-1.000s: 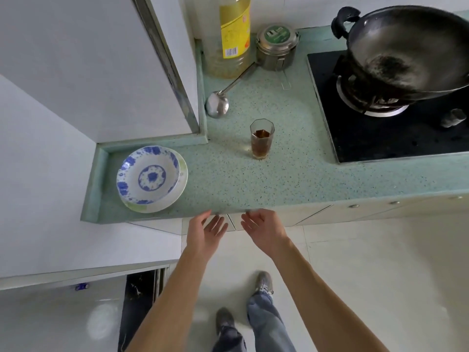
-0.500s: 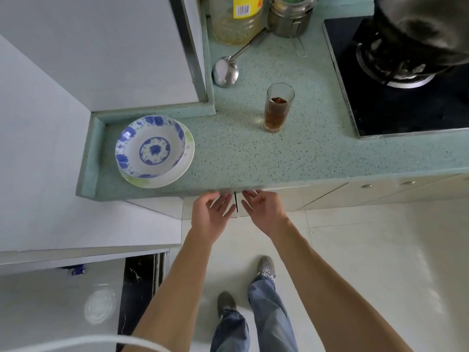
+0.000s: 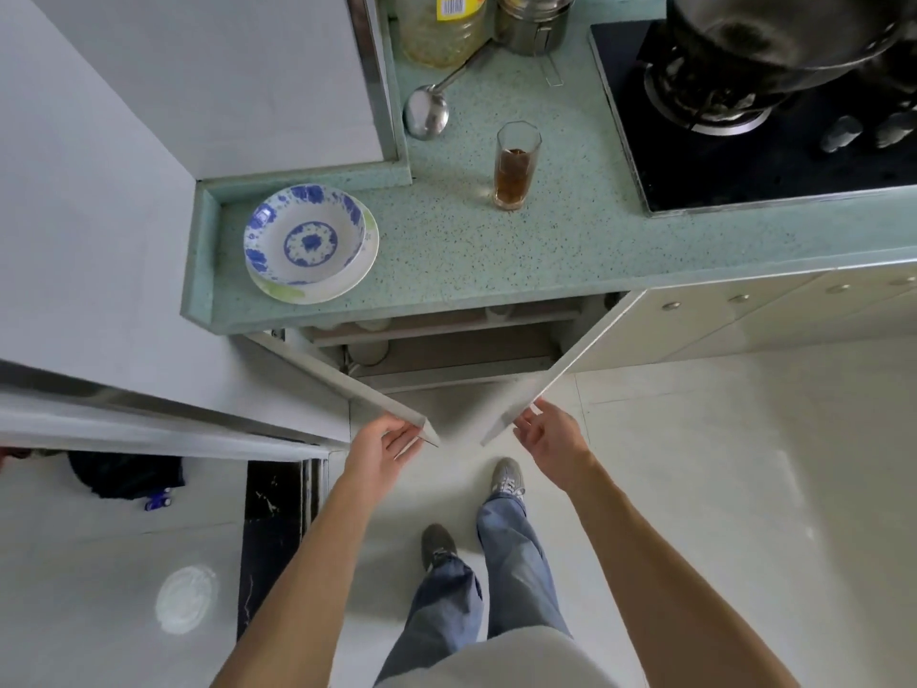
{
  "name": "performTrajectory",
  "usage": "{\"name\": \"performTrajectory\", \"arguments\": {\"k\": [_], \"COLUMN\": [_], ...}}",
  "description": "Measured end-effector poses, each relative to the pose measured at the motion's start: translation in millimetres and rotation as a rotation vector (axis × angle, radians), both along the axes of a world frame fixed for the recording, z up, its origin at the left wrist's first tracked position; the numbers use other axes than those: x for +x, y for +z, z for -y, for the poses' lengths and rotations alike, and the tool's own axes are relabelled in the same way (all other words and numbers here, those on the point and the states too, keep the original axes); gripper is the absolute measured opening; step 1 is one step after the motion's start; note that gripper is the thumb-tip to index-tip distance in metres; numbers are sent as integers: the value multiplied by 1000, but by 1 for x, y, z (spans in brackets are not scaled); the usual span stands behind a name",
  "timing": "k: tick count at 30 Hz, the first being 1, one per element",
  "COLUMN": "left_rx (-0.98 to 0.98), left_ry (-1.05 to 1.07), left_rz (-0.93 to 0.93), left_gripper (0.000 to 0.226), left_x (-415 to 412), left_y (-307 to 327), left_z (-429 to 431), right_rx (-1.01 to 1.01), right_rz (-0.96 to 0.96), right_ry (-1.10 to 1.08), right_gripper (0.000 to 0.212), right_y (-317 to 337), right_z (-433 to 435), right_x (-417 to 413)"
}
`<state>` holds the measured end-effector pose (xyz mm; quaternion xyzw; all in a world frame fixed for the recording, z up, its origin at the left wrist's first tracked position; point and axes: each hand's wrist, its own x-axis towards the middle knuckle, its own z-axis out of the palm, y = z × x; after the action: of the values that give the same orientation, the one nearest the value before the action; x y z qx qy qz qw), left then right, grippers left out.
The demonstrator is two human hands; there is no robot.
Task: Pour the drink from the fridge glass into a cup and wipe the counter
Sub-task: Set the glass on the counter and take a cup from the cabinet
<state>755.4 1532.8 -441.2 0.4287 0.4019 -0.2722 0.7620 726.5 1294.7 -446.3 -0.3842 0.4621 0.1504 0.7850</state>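
A clear glass (image 3: 515, 167) about half full of brown drink stands upright on the green speckled counter (image 3: 446, 245). Below the counter edge, two white cabinet doors are swung out toward me. My left hand (image 3: 384, 446) grips the free edge of the left door (image 3: 347, 387). My right hand (image 3: 546, 437) holds the free edge of the right door (image 3: 570, 369). Inside the cabinet (image 3: 446, 347) I see shelves with a few pale round things, too dim to identify.
A blue-patterned bowl (image 3: 305, 238) sits on a plate at the counter's left end. A metal ladle (image 3: 429, 109), an oil bottle (image 3: 446, 29) and a steel tin (image 3: 533, 17) stand at the back. A black wok (image 3: 774, 29) rests on the hob at right. My feet stand on pale floor tiles.
Both hands took hold of the cabinet doors under the counter and pulled them open toward me. The glass has not moved.
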Motion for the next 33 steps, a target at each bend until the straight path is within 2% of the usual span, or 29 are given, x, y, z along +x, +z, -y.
{"name": "performTrajectory", "arguments": {"k": [4,8,12,17,21,23,25,27,30,33], "left_rx": [143,306,573,1019,1237,1333,1395,1446,1499,1363], "left_ry": [-120,-246,-416,-596,-707,-744,-734,-758,-852,-909], "left_rz": [-5,6,49,46,51,-18,-130,-156,21,218], "left_gripper": [15,20,12,37,41,49,56,59,60,64], "left_x": [-17,-39,-65,-91,-99,-98,-94,-90,-83,-71], "left_y": [-2,1,-1,11,18,18,18,21,24,29], "left_z": [-19,-42,-79,-124,-160,-170,-171,-165,-141,-100], "right_rx": [-213,-387,-484,-687,-860,-941,-1023,-1076,-1190,-1198], "right_rz": [19,-9,-102,-170,-175,-228,-271,-324,-350,-301], "right_ry": [118,158,168,232,425,504,574,677,765,849], "right_gripper": [69,57,48,42,19,14,33,49,54,56], "right_y": [9,16,17,17,29,35,32,28,32,41], "right_z": [17,31,55,89,105,98,93,89,81,73], "right_x": [-37,-60,-77,-100,-115,-116,-118,-120,-121,-113]}}
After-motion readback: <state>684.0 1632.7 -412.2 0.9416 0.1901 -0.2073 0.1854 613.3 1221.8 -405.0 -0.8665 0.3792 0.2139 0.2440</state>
